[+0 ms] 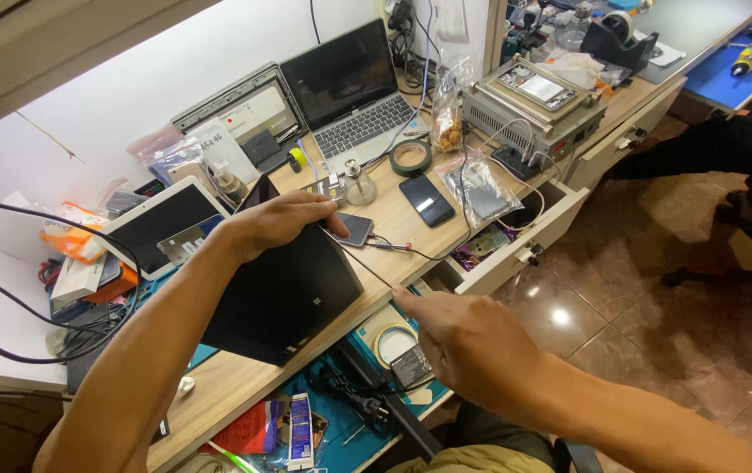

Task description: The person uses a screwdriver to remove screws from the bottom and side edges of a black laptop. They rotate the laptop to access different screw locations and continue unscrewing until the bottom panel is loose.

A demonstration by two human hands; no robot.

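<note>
My left hand [284,219] rests on the top edge of a black laptop lid [284,293] lying on the wooden desk [218,385], fingers curled toward a small dark phone [354,229] with a cable plugged in. My right hand [472,342] hovers above the desk's front edge, over an open lower drawer [367,385]. Its index finger points left toward a thin black cable [393,285]; whether it pinches the cable I cannot tell.
An open silver laptop [349,88], a white tablet [161,223], a tape roll [411,158], a black phone [427,200], plastic bags and a grey bench machine [533,105] crowd the desk. A drawer [516,250] stands open at right. A dark shape [744,175] lies on the tiled floor.
</note>
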